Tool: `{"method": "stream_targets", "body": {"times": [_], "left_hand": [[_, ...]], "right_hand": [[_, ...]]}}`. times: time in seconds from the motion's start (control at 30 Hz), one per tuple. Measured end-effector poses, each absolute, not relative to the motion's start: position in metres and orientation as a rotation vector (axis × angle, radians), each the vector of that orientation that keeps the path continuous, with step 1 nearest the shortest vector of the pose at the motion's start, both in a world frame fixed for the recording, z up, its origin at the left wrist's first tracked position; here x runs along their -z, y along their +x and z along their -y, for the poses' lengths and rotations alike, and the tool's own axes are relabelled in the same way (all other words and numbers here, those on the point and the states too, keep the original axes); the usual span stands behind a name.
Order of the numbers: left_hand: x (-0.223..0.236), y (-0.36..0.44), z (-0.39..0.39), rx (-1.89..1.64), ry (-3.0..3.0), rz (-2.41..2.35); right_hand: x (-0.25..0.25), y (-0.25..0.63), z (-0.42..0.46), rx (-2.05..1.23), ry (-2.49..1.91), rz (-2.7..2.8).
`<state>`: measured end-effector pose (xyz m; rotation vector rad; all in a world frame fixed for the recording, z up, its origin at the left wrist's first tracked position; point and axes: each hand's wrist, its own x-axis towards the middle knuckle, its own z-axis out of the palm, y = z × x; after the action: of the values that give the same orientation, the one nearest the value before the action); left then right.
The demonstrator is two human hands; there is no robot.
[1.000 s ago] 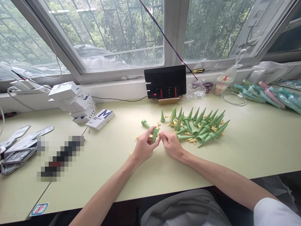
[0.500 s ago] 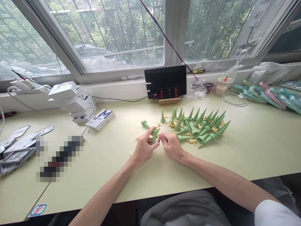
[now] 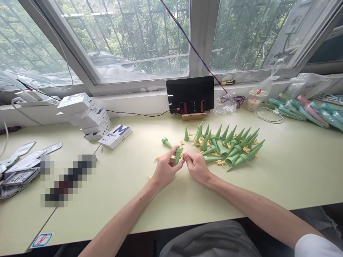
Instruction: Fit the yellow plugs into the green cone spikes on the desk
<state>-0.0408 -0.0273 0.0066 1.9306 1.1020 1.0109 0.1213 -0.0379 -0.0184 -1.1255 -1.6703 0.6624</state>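
Observation:
My left hand [image 3: 164,168] is closed around a green plastic watering spike [image 3: 178,154], its wide capped end up and its tip pointing down. My right hand [image 3: 197,167] is pinched right beside the spike, thumb against forefinger. What those fingertips hold is too small and covered to make out. Another green spike [image 3: 166,142] lies just beyond my left hand. To the right is a cluster of green spikes [image 3: 235,147], some upright and some lying down, with small yellow valve pieces [image 3: 220,163] scattered among them.
A phone [image 3: 192,107] showing a timer leans on a black tablet [image 3: 190,92] at the window. White boxes [image 3: 92,117] are stacked back left, near flat silver devices [image 3: 21,160]. A bagged cup [image 3: 255,100] and coloured strap-like pieces [image 3: 302,110] lie back right.
The whole view has shifted slightly. Both hands keep nearly the same pose around the spike, fingertips close together.

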Motion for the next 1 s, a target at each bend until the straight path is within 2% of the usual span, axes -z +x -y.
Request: {"method": "stream_targets", "body": {"times": [0.7, 1.0], "left_hand": [[-0.002, -0.045, 0.025, -0.986, 1.825, -1.075], [-0.014, -0.05, 0.02, -0.766, 1.506, -0.909]], "right_hand": [[0.018, 0.12, 0.038, -0.672, -1.106, 1.672], [0.014, 0.121, 0.04, -0.686, -1.089, 1.67]]}}
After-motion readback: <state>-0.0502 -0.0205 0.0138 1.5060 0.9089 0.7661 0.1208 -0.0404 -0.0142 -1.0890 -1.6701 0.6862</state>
